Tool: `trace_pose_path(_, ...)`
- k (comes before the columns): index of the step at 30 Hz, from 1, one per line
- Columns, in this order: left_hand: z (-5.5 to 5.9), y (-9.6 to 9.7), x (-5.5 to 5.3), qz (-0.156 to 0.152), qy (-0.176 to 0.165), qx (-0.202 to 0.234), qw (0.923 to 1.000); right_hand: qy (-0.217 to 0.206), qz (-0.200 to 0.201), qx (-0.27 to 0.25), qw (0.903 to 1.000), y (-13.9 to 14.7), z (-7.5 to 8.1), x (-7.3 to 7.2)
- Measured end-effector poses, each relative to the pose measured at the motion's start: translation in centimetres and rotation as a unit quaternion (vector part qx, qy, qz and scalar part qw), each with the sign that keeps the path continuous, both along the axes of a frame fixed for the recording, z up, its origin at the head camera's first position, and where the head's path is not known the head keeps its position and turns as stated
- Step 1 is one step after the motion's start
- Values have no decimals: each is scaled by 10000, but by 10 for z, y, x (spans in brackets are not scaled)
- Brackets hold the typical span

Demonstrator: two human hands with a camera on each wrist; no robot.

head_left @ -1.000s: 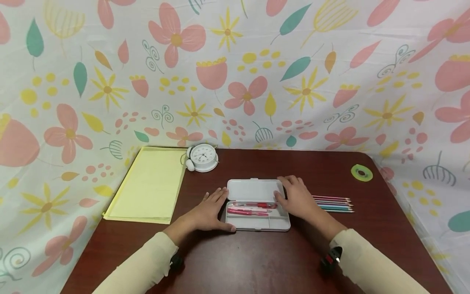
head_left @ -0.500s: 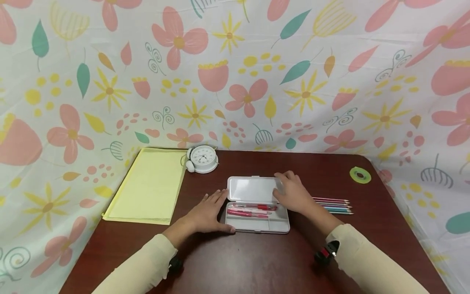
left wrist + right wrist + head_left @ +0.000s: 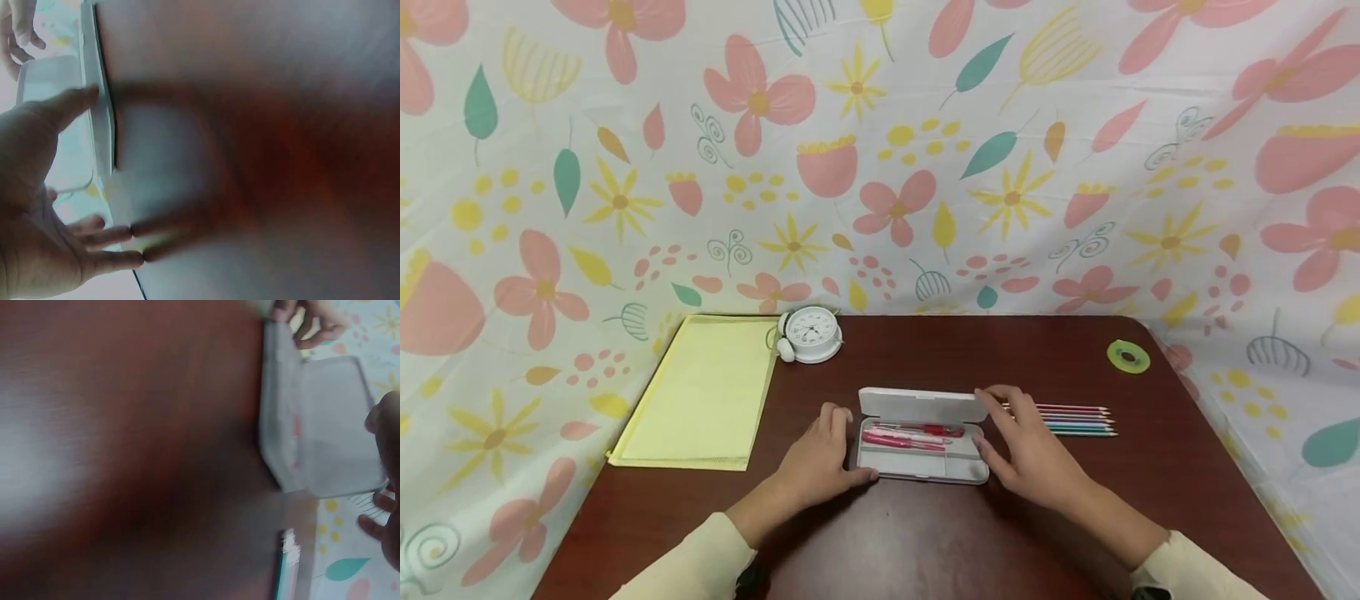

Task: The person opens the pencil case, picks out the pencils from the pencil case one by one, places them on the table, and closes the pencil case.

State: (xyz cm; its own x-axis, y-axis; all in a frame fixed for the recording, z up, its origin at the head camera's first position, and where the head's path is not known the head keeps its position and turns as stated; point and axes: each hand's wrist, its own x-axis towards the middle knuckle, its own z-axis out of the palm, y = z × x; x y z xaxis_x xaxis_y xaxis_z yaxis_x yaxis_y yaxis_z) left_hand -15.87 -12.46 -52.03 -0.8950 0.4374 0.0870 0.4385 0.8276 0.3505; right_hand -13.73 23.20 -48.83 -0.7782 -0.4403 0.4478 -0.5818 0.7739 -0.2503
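Observation:
A white pencil case (image 3: 887, 461) lies in front of me, its hinged lid (image 3: 917, 406) tilted up at the back. Pink and red pens (image 3: 904, 440) sit in its rear compartment. My left hand (image 3: 812, 460) is at the case's left end, its thumb touching the front left corner and its other fingers spread beyond. At the right end is my right hand (image 3: 1037, 454): a fingertip touches the lid's upper right corner, and the thumb is by the case's right side. In the right wrist view the lid (image 3: 337, 419) stands up beside my fingers; the picture is blurred.
Several colored pencils (image 3: 1078, 419) lie right of the case, partly behind my right hand. A green tape roll (image 3: 1116, 357) is at the far right. A white alarm clock (image 3: 811, 333) and a yellow zip folder (image 3: 700, 392) are at the back left, before a flowered cloth (image 3: 880, 108).
The lid, lying back a second ago, has swung up toward me. My right hand has shifted slightly right with its fingers at the lid's edge. My left fingers have drawn in slightly.

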Motion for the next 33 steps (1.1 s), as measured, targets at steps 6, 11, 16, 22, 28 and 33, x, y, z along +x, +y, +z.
trace_pose_path(6, -1, 0, 14, 268, 741, 122, 9968, 509, 588, 114, 9969, 2, -17, 11)
trace_pose_path(11, 13, 7, 27, -303, 1139, -183, 9929, 283, 857, 573, 9943, -1, -22, 10)
trace_pose_path(16, 23, 15, 45, -1081, 1281, -1138, 9793, 59, 1157, 923, 9890, -3, -29, 4)
trace_pose_path(22, 27, 20, 55, -1332, 1422, -1557, 9684, 162, 1601, 1016, 9817, -6, -34, -7)
trace_pose_path(28, 29, 24, 56, -1370, 1216, -1659, 9690, 260, 1884, 834, 9782, -8, -37, -13)
trace_pose_path(33, 29, 26, 49, -1363, 708, -1546, 9760, 231, 1803, 818, 9799, -8, -38, -12)
